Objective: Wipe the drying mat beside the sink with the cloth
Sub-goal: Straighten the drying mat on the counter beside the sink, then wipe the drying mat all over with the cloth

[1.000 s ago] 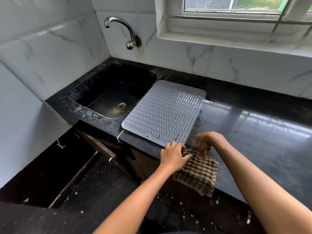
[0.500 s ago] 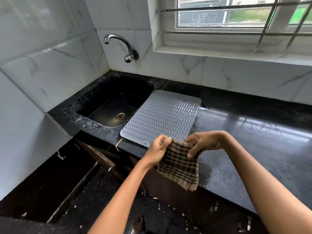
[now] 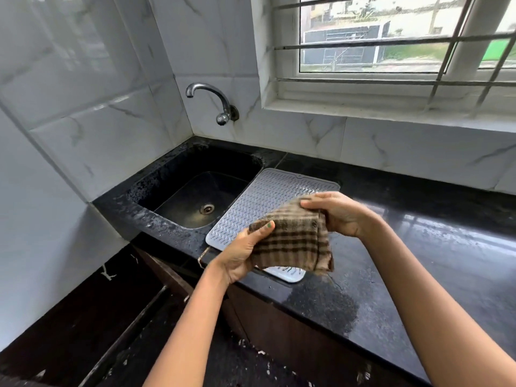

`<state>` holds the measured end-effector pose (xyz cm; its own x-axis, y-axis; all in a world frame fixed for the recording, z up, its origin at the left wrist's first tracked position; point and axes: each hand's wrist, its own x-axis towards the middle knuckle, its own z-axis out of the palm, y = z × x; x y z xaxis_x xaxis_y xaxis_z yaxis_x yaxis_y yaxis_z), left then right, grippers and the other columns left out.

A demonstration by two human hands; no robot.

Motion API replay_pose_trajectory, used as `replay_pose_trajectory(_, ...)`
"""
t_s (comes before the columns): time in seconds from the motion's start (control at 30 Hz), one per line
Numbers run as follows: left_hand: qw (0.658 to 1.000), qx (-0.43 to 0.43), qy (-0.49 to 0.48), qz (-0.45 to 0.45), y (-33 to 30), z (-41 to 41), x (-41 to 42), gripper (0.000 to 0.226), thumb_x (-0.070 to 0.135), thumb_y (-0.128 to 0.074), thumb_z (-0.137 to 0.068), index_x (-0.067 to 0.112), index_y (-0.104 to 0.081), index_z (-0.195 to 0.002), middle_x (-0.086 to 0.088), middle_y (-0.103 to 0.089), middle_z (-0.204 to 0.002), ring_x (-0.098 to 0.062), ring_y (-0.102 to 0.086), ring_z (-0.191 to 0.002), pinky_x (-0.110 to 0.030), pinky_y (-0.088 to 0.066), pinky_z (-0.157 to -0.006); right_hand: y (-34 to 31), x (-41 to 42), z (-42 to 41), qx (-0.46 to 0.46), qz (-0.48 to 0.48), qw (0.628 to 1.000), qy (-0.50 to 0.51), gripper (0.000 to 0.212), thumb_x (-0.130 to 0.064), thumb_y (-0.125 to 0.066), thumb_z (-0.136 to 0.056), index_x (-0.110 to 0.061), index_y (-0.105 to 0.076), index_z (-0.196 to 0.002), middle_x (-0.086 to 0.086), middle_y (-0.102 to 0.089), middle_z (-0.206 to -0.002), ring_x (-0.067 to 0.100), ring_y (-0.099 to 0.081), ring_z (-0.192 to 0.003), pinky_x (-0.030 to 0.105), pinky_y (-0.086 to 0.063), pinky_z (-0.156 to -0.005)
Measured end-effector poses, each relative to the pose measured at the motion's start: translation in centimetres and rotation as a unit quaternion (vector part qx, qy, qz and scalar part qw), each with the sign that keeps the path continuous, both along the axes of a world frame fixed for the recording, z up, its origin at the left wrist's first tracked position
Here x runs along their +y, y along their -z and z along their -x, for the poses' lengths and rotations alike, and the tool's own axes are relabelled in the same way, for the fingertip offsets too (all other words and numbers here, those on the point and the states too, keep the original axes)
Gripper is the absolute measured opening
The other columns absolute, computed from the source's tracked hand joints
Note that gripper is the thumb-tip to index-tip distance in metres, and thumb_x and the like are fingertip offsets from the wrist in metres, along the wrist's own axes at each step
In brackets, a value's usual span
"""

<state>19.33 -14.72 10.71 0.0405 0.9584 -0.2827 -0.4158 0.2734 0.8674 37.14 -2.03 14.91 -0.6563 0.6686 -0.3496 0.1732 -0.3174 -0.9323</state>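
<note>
No brand, label or writing can be read on anything here. The cloth [image 3: 293,236] is a brown and tan check with darker stripes, soft and rumpled, folded over itself so that its lower edge hangs in loose layers. Both hands hold it up above the near end of the drying mat [image 3: 262,202], apart from the mat's surface as far as the view shows. The left hand [image 3: 245,252] grips the cloth's 9 o'clock edge, palm up, thumb curled over the top of the fabric, with a green mark on the thumbnail. The right hand [image 3: 337,213] pinches the 1 o'clock corner, fingers curled over the fold; the fingertips are slightly blurred, so exactly how they close is unclear.

The mat is pale grey with a raised wavy ridge pattern and a smooth rounded rim, lying flat on the black counter [image 3: 418,261] just beside the sink [image 3: 195,196], which sits at its 9 o'clock. A corner of the mat shows below the cloth at 6 o'clock. A chrome tap [image 3: 212,103] juts from the marbled white tiles at 11 o'clock of the mat, and a barred window [image 3: 391,40] stands at 1 o'clock.
</note>
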Motion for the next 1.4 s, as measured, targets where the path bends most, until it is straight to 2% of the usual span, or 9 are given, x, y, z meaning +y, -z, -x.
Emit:
replay_pose_trajectory(0.13,0.983,0.169,0.058,0.033,0.0,0.5,0.6,0.025,0.027,-0.069,-0.082,0.007,-0.069,-0.098,-0.008,-0.075,-0.092,-0.016,-0.073,-0.081,-0.027,-0.059,-0.067,1.7,0.4,-0.8,-0.383,-0.263,0.883,-0.064,0.028,-0.004,-0.059,-0.084,-0.007,-0.058,-0.112,0.011,-0.066,-0.100,0.023,-0.063,-0.089,0.036,-0.056,-0.074)
replay_pose_trajectory(0.2,0.969,0.219,0.099,0.048,0.0,0.4,1.1,0.027,0.028,-0.066,-0.086,0.005,-0.069,-0.099,-0.009,-0.075,-0.094,-0.016,-0.072,-0.082,-0.025,-0.059,-0.068,2.4,1.0,-0.6,-0.248,-0.304,0.918,-0.053,0.038,-0.006,-0.060,-0.085,-0.019,-0.056,-0.120,0.004,-0.057,-0.127,0.018,-0.054,-0.115,0.035,-0.046,-0.096)
replay_pose_trajectory(0.27,0.965,0.231,0.115,0.046,0.0,0.2,1.7,0.029,0.031,-0.065,-0.088,0.007,-0.067,-0.103,-0.006,-0.074,-0.095,-0.015,-0.071,-0.085,-0.023,-0.058,-0.070,2.7,0.2,-0.1,-0.070,-0.176,0.970,-0.150,0.039,-0.027,-0.066,-0.085,-0.032,-0.057,-0.123,-0.006,-0.054,-0.135,0.011,-0.049,-0.124,0.036,-0.039,-0.104)
replay_pose_trajectory(0.4,0.970,0.199,0.125,0.064,0.0,0.3,3.1,0.022,0.026,-0.063,-0.089,0.007,-0.068,-0.098,-0.005,-0.074,-0.082,-0.013,-0.071,-0.071,-0.022,-0.056,-0.060,5.9,-1.6,0.9,0.060,0.026,0.964,-0.259,0.052,-0.019,-0.068,-0.083,-0.024,-0.050,-0.132,0.013,-0.056,-0.132,0.032,-0.055,-0.117,0.049,-0.043,-0.101)
replay_pose_trajectory(0.83,0.746,0.646,-0.135,0.087,1.5,1.4,9.4,0.065,0.074,-0.067,-0.063,0.017,-0.041,-0.044,0.008,-0.042,-0.041,-0.012,-0.043,-0.041,-0.021,-0.027,-0.044,9.9,-0.5,3.9,0.093,0.161,0.979,-0.088,0.025,0.011,-0.056,-0.080,-0.010,-0.062,-0.091,0.011,-0.072,-0.082,0.023,-0.070,-0.071,0.033,-0.059,-0.064)
replay_pose_trajectory(0.93,0.739,0.647,-0.177,0.064,2.2,4.0,12.0,0.046,0.062,-0.065,-0.075,0.018,-0.066,-0.063,0.009,-0.063,-0.054,-0.008,-0.060,-0.052,-0.017,-0.037,-0.047,10.1,1.7,4.3,0.084,0.163,0.981,-0.063,0.033,0.014,-0.053,-0.080,-0.015,-0.068,-0.085,0.012,-0.071,-0.082,0.024,-0.069,-0.071,0.034,-0.059,-0.062)
replay_pose_trajectory(1.17,0.737,0.674,-0.007,-0.053,6.6,6.5,22.9,0.019,0.028,-0.051,-0.095,0.028,-0.064,-0.108,0.004,-0.066,-0.116,-0.018,-0.064,-0.092,-0.026,-0.043,-0.070,10.1,10.0,5.9,-0.018,0.013,0.981,0.195,0.046,0.014,-0.045,-0.081,-0.016,-0.054,-0.115,0.011,-0.068,-0.096,0.020,-0.066,-0.081,0.031,-0.057,-0.067)
replay_pose_trajectory(1.3,0.736,0.665,0.067,-0.111,9.5,5.5,29.2,0.036,0.012,-0.044,-0.096,0.027,-0.055,-0.127,-0.001,-0.058,-0.133,-0.023,-0.057,-0.114,-0.035,-0.044,-0.093,9.8,16.1,6.9,-0.069,-0.138,0.929,0.336,0.067,0.017,-0.036,-0.078,-0.018,-0.049,-0.132,0.005,-0.064,-0.121,0.009,-0.062,-0.103,0.022,-0.053,-0.085)
replay_pose_trajectory(1.4,0.700,0.694,0.125,-0.112,11.6,4.8,32.9,0.051,0.006,-0.041,-0.095,0.019,-0.036,-0.144,-0.005,-0.037,-0.152,-0.023,-0.033,-0.140,-0.040,-0.015,-0.119,10.3,20.8,7.3,-0.244,-0.280,0.858,0.354,0.076,0.009,-0.041,-0.078,-0.035,-0.039,-0.140,-0.002,-0.051,-0.140,0.021,-0.051,-0.123,0.045,-0.041,-0.103)
